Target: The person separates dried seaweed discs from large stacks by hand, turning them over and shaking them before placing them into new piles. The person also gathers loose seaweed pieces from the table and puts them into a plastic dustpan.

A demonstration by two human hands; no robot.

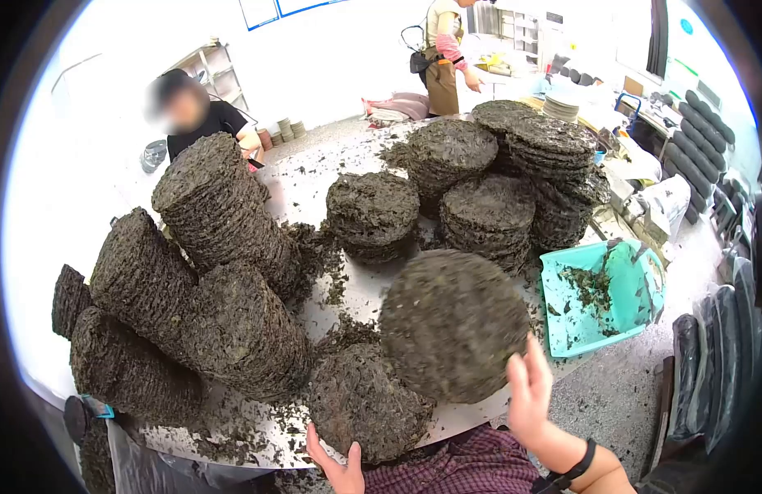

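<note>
A round, dark, flaky disc is held up over the near part of the table, slightly blurred. My right hand is at its right edge, fingers against the rim and thumb hidden behind it. Below and to the left, another dark disc or low stack lies at the table's front edge. My left hand touches the near edge of that one, thumb and fingers spread. Just left of it leans a tall stack of similar discs.
More stacks stand at the left and back of the white table, with crumbs scattered about. A turquoise bin sits at the right edge. One person is at the far left side, another stands behind. Wrapped rolls lie right.
</note>
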